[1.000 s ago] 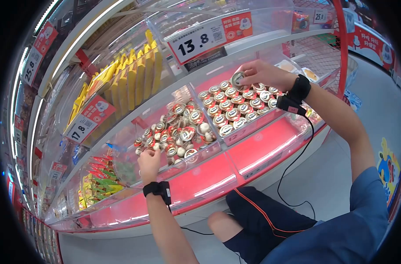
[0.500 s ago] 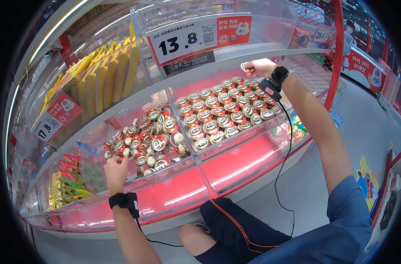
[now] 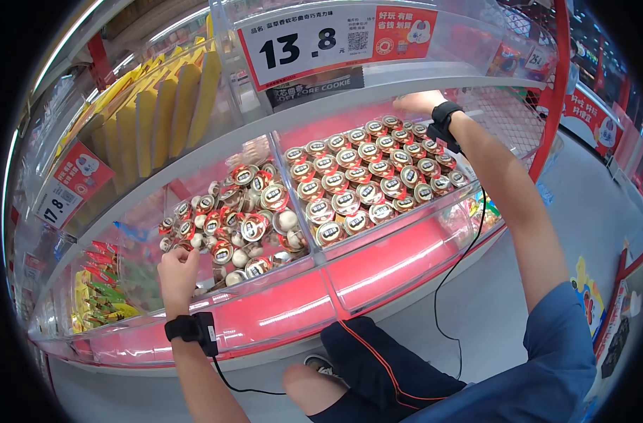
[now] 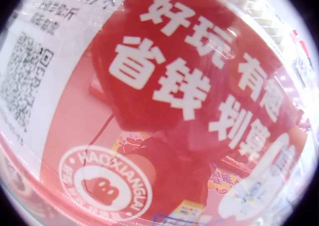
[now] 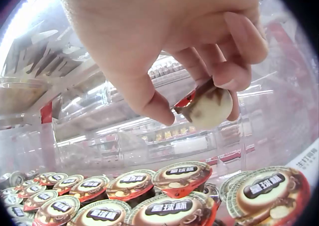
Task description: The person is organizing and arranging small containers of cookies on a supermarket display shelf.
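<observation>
In the right wrist view my right hand (image 5: 169,46) pinches one small cup (image 5: 212,109) between thumb and fingers, above rows of cups with labelled lids (image 5: 169,208). The head view has that hand (image 3: 420,102) at the back of the right compartment, over its neat rows of cups (image 3: 356,176); the held cup is hard to see there. My left hand (image 3: 178,275), fingers curled, is at the front left edge of the loose pile of cups (image 3: 254,227); whether it holds anything is hidden. In the left wrist view only a red and white sign (image 4: 164,86) shows.
A clear divider (image 3: 291,190) separates the two compartments. Above them hangs a price sign (image 3: 300,46) on a shelf edge. Yellow packs (image 3: 155,120) stand at upper left, green and red packets (image 3: 102,289) at lower left. Red mesh (image 3: 515,116) closes the right end.
My right hand has moved from over the rows to the back of the right compartment with a cup in it. The head view has shifted; my left hand stays by the loose pile.
</observation>
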Tool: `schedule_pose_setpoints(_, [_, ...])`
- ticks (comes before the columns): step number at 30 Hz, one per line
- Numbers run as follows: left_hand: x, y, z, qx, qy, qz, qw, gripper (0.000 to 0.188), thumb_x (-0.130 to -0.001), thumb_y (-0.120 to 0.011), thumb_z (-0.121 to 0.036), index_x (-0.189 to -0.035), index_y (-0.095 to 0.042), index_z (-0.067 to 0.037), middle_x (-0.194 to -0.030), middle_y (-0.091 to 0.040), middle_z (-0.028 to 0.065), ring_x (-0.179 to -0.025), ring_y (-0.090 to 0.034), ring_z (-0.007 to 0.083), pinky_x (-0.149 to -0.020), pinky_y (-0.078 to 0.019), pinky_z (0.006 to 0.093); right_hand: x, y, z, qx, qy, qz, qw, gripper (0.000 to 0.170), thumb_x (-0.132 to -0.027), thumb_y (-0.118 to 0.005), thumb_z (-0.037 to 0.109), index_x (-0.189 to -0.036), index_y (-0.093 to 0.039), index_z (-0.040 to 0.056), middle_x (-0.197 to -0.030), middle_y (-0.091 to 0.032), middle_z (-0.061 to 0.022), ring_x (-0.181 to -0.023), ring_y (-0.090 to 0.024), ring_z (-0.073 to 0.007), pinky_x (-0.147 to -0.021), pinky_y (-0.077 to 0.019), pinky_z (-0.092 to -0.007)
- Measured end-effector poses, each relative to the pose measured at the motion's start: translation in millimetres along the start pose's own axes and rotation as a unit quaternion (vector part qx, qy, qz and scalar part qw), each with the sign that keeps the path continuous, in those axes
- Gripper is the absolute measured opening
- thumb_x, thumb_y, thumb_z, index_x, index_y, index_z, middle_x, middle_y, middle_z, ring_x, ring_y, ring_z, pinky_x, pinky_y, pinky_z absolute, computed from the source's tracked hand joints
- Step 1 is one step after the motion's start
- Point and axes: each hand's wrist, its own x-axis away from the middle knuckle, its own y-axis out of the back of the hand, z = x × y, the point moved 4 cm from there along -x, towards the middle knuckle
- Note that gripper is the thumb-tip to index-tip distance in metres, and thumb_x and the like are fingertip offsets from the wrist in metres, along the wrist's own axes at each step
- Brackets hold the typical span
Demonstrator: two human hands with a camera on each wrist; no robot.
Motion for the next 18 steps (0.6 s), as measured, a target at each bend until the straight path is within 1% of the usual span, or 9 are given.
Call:
schedule_pose_setpoints(2, [0,0,1,-0.006,-0.007,-0.004,1.000,0.033,-0.074,-0.061,-0.028,-0.074,-0.063,0.005,-0.065,-0.062,0.0179,-0.064,-0.063,0.0304,-0.064,-0.0468,0.0375,-4,-5,-2,0.047,0.014,-0.011,0.999,0.051,-0.067,-0.066,0.035,-0.103,-0.062,0.0002,-0.104,-0.062,-0.0204,-0.100,-0.059,-0.0315,-0.085,-0.0468,-0.0392])
schedule_pose_setpoints(5, [-2,-1,3,-0.007,-0.005,0.004,1.000,0.033,-0.074,-0.061,-0.028,-0.074,-0.063,0.005,-0.065,-0.062,0.0181,-0.064,-0.063,0.0301,-0.064,-0.0466,0.0372,-3,-8,-6,0.021,-0.001,0.056,0.998,0.047,-0.065,-0.067,0.032,-0.100,-0.063,-0.0007,-0.104,-0.062,-0.0214,-0.100,-0.059,-0.0328,-0.085,-0.0469,-0.0397])
schedule_pose_setpoints(8, [-2,-2,4,-0.005,0.002,0.005,1.000,0.033,-0.074,-0.061,-0.028,-0.075,-0.063,0.005,-0.065,-0.062,0.0181,-0.065,-0.063,0.0300,-0.064,-0.0466,0.0370,-5,-15,-7,0.020,0.020,-0.009,1.000,0.043,-0.064,-0.068,0.028,-0.093,-0.064,-0.0020,-0.098,-0.064,-0.0220,-0.094,-0.061,-0.0338,-0.082,-0.0489,-0.0391])
schedule_pose_setpoints(11, [-1,-2,2,-0.009,0.004,0.012,1.000,0.033,-0.073,-0.061,-0.028,-0.074,-0.063,0.004,-0.064,-0.061,0.0177,-0.064,-0.063,0.0297,-0.064,-0.0465,0.0371,-5,-20,-10,0.024,0.003,0.032,0.999,0.039,-0.064,-0.068,0.027,-0.089,-0.065,-0.0030,-0.091,-0.065,-0.0223,-0.088,-0.063,-0.0341,-0.079,-0.0503,-0.0396])
schedule_pose_setpoints(14, [-3,-4,4,-0.021,-0.002,0.028,0.999,0.032,-0.073,-0.061,-0.028,-0.075,-0.063,0.004,-0.065,-0.061,0.0173,-0.064,-0.062,0.0286,-0.063,-0.0464,0.0368,-9,-26,-12,0.014,0.037,0.033,0.999,0.036,-0.068,-0.067,0.025,-0.089,-0.064,-0.0040,-0.087,-0.065,-0.0226,-0.083,-0.064,-0.0349,-0.077,-0.0512,-0.0404])
schedule_pose_setpoints(17, [-3,-5,6,-0.026,-0.004,0.025,0.999,0.032,-0.074,-0.062,-0.027,-0.075,-0.063,0.004,-0.066,-0.061,0.0174,-0.064,-0.062,0.0277,-0.064,-0.0465,0.0366,-12,-32,-18,-0.014,0.031,0.050,0.998,0.034,-0.073,-0.064,0.025,-0.090,-0.064,-0.0056,-0.091,-0.064,-0.0251,-0.088,-0.063,-0.0363,-0.080,-0.0497,-0.0415])
schedule_pose_setpoints(18, [-4,-5,8,-0.021,-0.006,0.025,0.999,0.032,-0.074,-0.062,-0.027,-0.075,-0.063,0.005,-0.066,-0.062,0.0174,-0.064,-0.062,0.0275,-0.064,-0.0465,0.0366,-12,-34,-19,0.002,0.039,0.048,0.998,0.035,-0.074,-0.064,0.025,-0.090,-0.064,-0.0061,-0.092,-0.063,-0.0257,-0.090,-0.062,-0.0367,-0.081,-0.0492,-0.0415])
